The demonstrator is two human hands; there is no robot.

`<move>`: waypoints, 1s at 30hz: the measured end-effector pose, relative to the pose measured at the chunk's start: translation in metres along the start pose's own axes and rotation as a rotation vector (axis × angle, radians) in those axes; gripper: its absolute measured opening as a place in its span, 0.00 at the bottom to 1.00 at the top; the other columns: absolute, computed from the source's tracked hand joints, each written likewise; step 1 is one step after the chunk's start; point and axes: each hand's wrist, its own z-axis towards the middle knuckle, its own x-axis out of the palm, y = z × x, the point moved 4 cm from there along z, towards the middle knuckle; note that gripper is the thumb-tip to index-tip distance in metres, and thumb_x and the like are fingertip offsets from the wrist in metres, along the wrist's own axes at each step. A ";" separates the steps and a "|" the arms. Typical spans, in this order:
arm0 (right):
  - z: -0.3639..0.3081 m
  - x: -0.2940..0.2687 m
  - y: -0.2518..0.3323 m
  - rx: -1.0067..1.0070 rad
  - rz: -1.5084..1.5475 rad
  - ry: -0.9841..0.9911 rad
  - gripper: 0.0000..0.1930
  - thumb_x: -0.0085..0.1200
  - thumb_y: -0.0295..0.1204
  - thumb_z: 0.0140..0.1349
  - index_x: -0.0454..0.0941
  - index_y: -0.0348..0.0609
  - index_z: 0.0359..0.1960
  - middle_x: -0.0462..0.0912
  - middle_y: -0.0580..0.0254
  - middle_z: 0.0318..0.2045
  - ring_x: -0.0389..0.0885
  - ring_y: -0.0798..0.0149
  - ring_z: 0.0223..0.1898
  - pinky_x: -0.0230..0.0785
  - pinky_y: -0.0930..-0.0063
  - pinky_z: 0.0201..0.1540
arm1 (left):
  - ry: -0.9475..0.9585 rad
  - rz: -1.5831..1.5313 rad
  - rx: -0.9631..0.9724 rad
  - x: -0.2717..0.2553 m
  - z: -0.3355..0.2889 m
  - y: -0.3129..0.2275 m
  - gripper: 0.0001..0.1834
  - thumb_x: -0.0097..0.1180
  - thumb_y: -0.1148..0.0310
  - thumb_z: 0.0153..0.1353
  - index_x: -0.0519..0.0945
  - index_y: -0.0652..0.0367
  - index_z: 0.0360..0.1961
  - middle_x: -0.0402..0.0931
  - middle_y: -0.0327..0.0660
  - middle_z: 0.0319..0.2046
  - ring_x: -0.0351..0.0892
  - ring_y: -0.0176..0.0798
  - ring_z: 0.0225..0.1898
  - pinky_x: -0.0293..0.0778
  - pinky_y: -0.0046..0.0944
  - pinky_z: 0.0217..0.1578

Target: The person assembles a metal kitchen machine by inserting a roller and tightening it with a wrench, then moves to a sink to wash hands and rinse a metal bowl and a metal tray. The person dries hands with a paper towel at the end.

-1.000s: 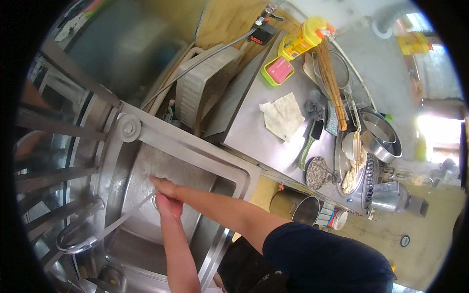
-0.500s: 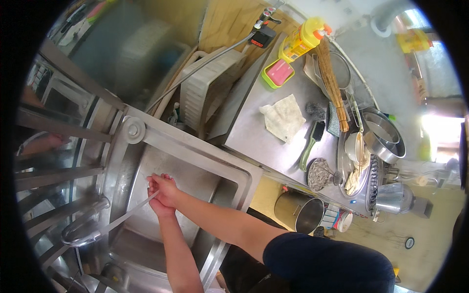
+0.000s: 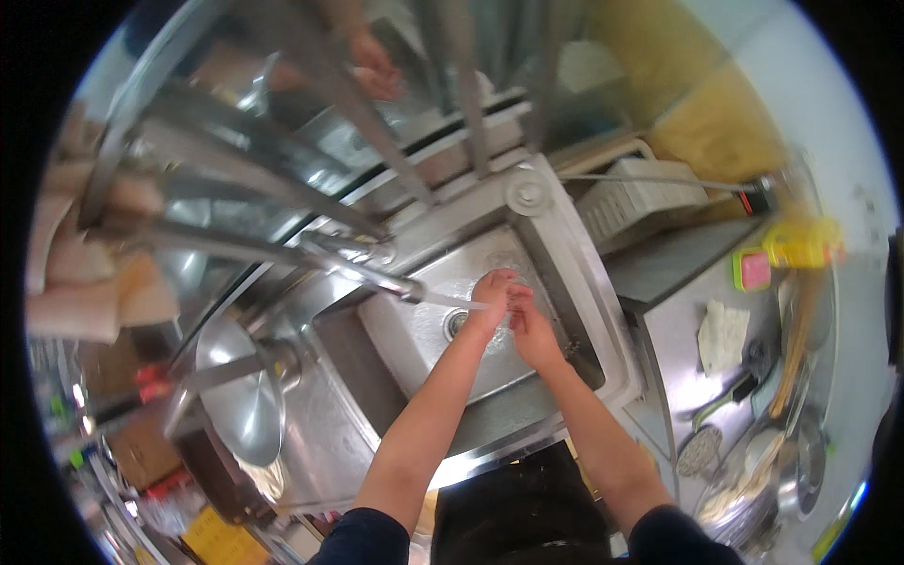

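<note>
Over the steel sink basin (image 3: 443, 353), my left hand (image 3: 493, 294) is held palm inward with its fingers loosely bent and apart. A stream of water (image 3: 452, 300) from the metal faucet (image 3: 377, 278) runs onto it near the wrist. Just right of it, my right hand (image 3: 535, 331) has its fingers reaching up beside the left palm, partly spread. Whether the fingertips touch is unclear. Neither hand holds anything. Below and between the faucet and my hands, the round drain (image 3: 456, 325) shows in the wet basin floor.
Steel rack bars (image 3: 273, 169) cross above the sink's far left. A large metal bowl (image 3: 240, 391) stands left of the basin. On the right, a steel counter (image 3: 673, 330) bears a white cloth (image 3: 723, 336), a green-handled brush (image 3: 725, 400), a pink sponge (image 3: 754, 270) and a yellow bottle (image 3: 802, 243).
The view has swung round, bringing the sink to the middle and the counter to the right edge. My hands, previously clasped together under the stream, have come slightly apart.
</note>
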 end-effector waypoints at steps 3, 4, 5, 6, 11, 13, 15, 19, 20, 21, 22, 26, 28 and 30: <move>-0.034 -0.001 -0.020 0.139 -0.127 -0.008 0.19 0.48 0.16 0.61 0.77 0.37 0.54 0.83 0.46 0.49 0.84 0.48 0.50 0.78 0.57 0.53 | -0.249 0.113 0.439 -0.050 -0.043 -0.047 0.15 0.47 0.72 0.75 0.76 0.62 0.59 0.84 0.48 0.48 0.84 0.42 0.46 0.77 0.37 0.49; -0.042 0.000 -0.024 0.043 -0.181 0.010 0.19 0.49 0.17 0.61 0.77 0.38 0.54 0.83 0.45 0.48 0.83 0.46 0.51 0.76 0.56 0.55 | -0.477 0.239 0.618 -0.073 -0.055 -0.068 0.16 0.49 0.73 0.73 0.75 0.62 0.60 0.83 0.47 0.47 0.83 0.43 0.47 0.77 0.39 0.50; -0.048 0.000 -0.032 0.033 -0.232 0.014 0.19 0.49 0.18 0.60 0.77 0.38 0.54 0.82 0.44 0.48 0.81 0.44 0.52 0.74 0.56 0.57 | -0.715 0.355 0.714 -0.094 -0.067 -0.084 0.17 0.51 0.74 0.72 0.75 0.62 0.60 0.83 0.46 0.47 0.83 0.44 0.48 0.77 0.40 0.51; -0.053 -0.001 -0.040 -0.006 -0.260 0.013 0.19 0.50 0.19 0.59 0.77 0.39 0.54 0.82 0.43 0.48 0.80 0.42 0.54 0.73 0.55 0.58 | -0.800 0.434 0.809 -0.112 -0.076 -0.099 0.20 0.51 0.76 0.69 0.73 0.63 0.62 0.80 0.47 0.50 0.80 0.44 0.51 0.75 0.41 0.53; -0.040 -0.013 -0.075 0.028 -0.409 0.192 0.25 0.56 0.24 0.62 0.75 0.39 0.63 0.79 0.48 0.60 0.76 0.48 0.63 0.68 0.57 0.67 | -0.851 0.544 0.814 -0.147 -0.039 -0.169 0.23 0.51 0.76 0.61 0.74 0.64 0.59 0.73 0.54 0.59 0.73 0.51 0.58 0.72 0.49 0.59; -0.023 -0.016 -0.074 -0.037 -0.194 0.250 0.28 0.53 0.18 0.62 0.69 0.34 0.66 0.76 0.49 0.63 0.73 0.53 0.66 0.63 0.60 0.71 | -0.956 0.725 0.588 -0.153 -0.028 -0.188 0.24 0.52 0.72 0.56 0.76 0.65 0.56 0.75 0.59 0.56 0.74 0.60 0.58 0.71 0.54 0.60; -0.002 -0.032 -0.071 -0.042 -0.110 0.348 0.28 0.54 0.24 0.67 0.66 0.33 0.69 0.72 0.47 0.67 0.70 0.52 0.68 0.61 0.57 0.72 | -0.935 0.504 0.582 -0.159 -0.029 -0.192 0.25 0.53 0.70 0.53 0.77 0.64 0.55 0.77 0.61 0.53 0.75 0.62 0.60 0.71 0.55 0.60; 0.015 -0.045 -0.048 -0.347 -0.517 0.371 0.26 0.55 0.38 0.70 0.73 0.36 0.65 0.79 0.41 0.60 0.76 0.44 0.62 0.68 0.56 0.65 | -0.625 0.374 0.705 -0.165 -0.051 -0.183 0.26 0.53 0.73 0.56 0.78 0.61 0.58 0.77 0.56 0.56 0.78 0.57 0.58 0.73 0.47 0.59; 0.017 -0.044 -0.038 -0.340 -0.491 0.378 0.25 0.55 0.37 0.71 0.74 0.36 0.65 0.78 0.40 0.61 0.75 0.44 0.63 0.67 0.56 0.65 | -0.562 0.418 0.675 -0.166 -0.058 -0.176 0.28 0.53 0.75 0.56 0.77 0.60 0.61 0.76 0.55 0.58 0.77 0.55 0.60 0.72 0.45 0.60; 0.017 -0.048 -0.026 -0.237 -0.339 0.421 0.25 0.54 0.36 0.71 0.74 0.36 0.65 0.78 0.41 0.61 0.75 0.46 0.63 0.68 0.56 0.65 | -0.548 0.388 0.775 -0.161 -0.069 -0.174 0.27 0.54 0.75 0.56 0.77 0.61 0.60 0.77 0.55 0.56 0.78 0.56 0.59 0.73 0.46 0.59; 0.012 -0.048 -0.012 -0.135 -0.195 0.461 0.24 0.54 0.35 0.72 0.74 0.35 0.65 0.78 0.42 0.61 0.76 0.47 0.63 0.68 0.57 0.65 | -0.555 0.345 0.865 -0.163 -0.080 -0.169 0.26 0.54 0.74 0.55 0.77 0.61 0.58 0.78 0.54 0.54 0.78 0.57 0.57 0.74 0.48 0.58; -0.024 -0.053 0.140 -0.949 -0.711 0.746 0.21 0.54 0.33 0.74 0.74 0.35 0.64 0.78 0.48 0.61 0.77 0.55 0.61 0.71 0.61 0.63 | -0.717 0.549 0.893 -0.162 -0.133 -0.156 0.25 0.56 0.73 0.55 0.77 0.61 0.57 0.78 0.54 0.53 0.78 0.57 0.57 0.75 0.49 0.56; -0.036 -0.059 0.206 -0.251 -0.168 0.655 0.21 0.55 0.32 0.74 0.74 0.35 0.64 0.78 0.50 0.60 0.77 0.57 0.60 0.72 0.63 0.63 | -0.786 0.718 0.669 -0.156 -0.168 -0.143 0.22 0.58 0.72 0.54 0.80 0.61 0.53 0.81 0.53 0.47 0.81 0.58 0.52 0.78 0.51 0.51; -0.065 -0.064 0.265 0.057 0.115 0.602 0.21 0.55 0.31 0.74 0.74 0.34 0.64 0.79 0.51 0.59 0.78 0.58 0.60 0.72 0.66 0.63 | -0.635 0.657 0.592 -0.139 -0.201 -0.141 0.17 0.59 0.72 0.54 0.82 0.60 0.47 0.84 0.50 0.41 0.84 0.58 0.45 0.80 0.51 0.47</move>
